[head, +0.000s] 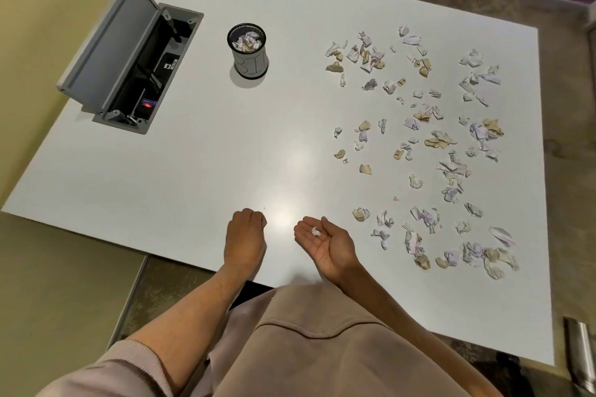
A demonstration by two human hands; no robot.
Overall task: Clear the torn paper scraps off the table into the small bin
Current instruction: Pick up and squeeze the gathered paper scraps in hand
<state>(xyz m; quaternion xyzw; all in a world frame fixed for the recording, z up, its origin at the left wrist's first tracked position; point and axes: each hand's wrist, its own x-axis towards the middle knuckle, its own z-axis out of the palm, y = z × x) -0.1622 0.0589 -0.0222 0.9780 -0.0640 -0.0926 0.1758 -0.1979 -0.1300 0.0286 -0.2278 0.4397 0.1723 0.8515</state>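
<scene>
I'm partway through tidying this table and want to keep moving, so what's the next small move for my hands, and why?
Probably carry the right hand over to the small bin and tip it in. That palm is turned up with one small scrap lying in it, and the bin, already holding paper, stands well off to the far left. Many scraps remain on the table's right side.

The table (193, 155) has a smooth, pale, faintly glossy top that catches a light glare. The scraps (419, 145) are crumpled matt paper. The bin (247, 50) is black mesh wrapped in paper. The hatch (109, 39) looks like grey plastic.
</scene>
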